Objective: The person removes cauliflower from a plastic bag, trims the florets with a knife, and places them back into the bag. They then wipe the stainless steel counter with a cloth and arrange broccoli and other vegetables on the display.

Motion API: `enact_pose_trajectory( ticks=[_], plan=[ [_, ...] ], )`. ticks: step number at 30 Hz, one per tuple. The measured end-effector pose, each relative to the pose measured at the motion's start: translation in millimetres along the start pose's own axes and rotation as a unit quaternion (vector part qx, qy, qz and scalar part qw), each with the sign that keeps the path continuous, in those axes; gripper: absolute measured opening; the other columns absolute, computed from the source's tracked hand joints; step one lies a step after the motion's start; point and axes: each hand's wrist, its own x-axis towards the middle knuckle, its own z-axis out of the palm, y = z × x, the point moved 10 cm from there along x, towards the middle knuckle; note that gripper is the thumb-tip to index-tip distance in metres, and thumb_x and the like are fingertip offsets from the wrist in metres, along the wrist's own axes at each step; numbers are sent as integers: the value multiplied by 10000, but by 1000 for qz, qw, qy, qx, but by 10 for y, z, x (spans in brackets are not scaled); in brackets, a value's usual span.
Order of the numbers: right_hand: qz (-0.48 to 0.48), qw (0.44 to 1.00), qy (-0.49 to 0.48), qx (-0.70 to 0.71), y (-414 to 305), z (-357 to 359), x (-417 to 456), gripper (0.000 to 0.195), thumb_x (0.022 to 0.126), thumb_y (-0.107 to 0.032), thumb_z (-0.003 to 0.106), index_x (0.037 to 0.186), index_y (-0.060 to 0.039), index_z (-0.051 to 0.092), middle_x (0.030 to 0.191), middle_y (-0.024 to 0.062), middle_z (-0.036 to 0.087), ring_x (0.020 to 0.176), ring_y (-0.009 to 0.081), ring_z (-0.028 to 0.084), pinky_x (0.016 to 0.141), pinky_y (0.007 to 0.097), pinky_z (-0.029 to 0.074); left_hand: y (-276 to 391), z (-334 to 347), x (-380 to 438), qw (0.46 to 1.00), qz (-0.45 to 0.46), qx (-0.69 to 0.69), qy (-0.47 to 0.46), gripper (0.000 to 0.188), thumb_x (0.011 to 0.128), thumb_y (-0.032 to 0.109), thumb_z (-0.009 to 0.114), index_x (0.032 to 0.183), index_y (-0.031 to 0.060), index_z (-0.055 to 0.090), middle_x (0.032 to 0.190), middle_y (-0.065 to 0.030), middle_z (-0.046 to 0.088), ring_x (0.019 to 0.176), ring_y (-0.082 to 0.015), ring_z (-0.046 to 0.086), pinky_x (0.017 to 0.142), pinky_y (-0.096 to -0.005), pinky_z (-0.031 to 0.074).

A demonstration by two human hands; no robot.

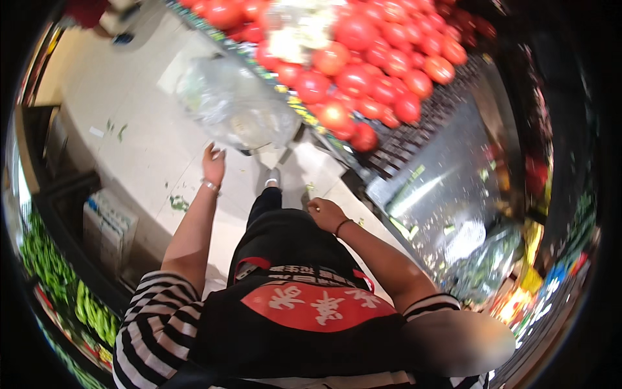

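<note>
My left hand (pixel 214 164) hangs over the tiled floor with its fingers loosely curled, close to a large clear plastic bag (pixel 228 104) of pale contents. A white bit shows at its fingertips; whether it is held, I cannot tell. My right hand (pixel 326 214) is loosely curled in front of the black apron (pixel 277 238), and its palm is hidden. Ahead and to the right, red tomatoes (pixel 357 80) are heaped on a display stand. A blurred clear bag of whitish contents (pixel 296 31) lies on the tomatoes.
A metal counter (pixel 427 180) at the right holds vegetable scraps and bagged greens (pixel 491 262). Green peppers (pixel 46 257) fill a shelf at the left, near a white carton (pixel 107 228). Leaf scraps (pixel 179 203) lie on the floor. Another person's legs (pixel 116 24) show at the top left.
</note>
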Motion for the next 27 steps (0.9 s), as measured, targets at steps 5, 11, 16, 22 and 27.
enact_pose_trajectory(
  ticks=[5,11,16,22,27],
  plan=[
    [-60,992,72,81,136,-373,-517,241,885,-235,517,966,-46,643,919,199,662,890,379,620,792,429,485,266,461,-902,971,-19,-115,-210,256,931,154,570,1091,-36,626,802,-89,667,551,-112,562,587,-247,488],
    [-43,987,89,128,631,-538,-1278,265,895,-250,523,1045,-61,635,982,191,660,938,364,616,819,408,485,1642,1357,-2438,927,42,-14,-373,265,964,212,541,948,-31,646,774,-50,645,596,-77,561,581,-214,466],
    [-32,970,145,192,1384,-598,-2059,276,897,-255,529,1045,-49,639,1001,187,659,930,363,622,819,390,487,2748,2257,-3578,870,240,-20,-430,163,930,142,593,982,-7,631,859,-31,628,723,-71,558,628,-208,458],
    [39,915,260,306,2840,-277,-3076,217,891,-103,554,1072,-7,628,958,142,676,834,205,639,756,305,504,3075,3442,-3639,803,486,242,-247,551,751,214,727,1212,-12,527,1160,-215,514,1067,-349,534,921,-392,448],
    [75,812,337,470,3842,223,-3797,199,908,23,503,1080,37,601,931,84,655,859,146,622,796,270,517,2795,3935,-3567,800,358,407,-258,449,756,192,682,1152,19,561,1031,-180,618,949,-337,603,839,-389,488]
  ],
)
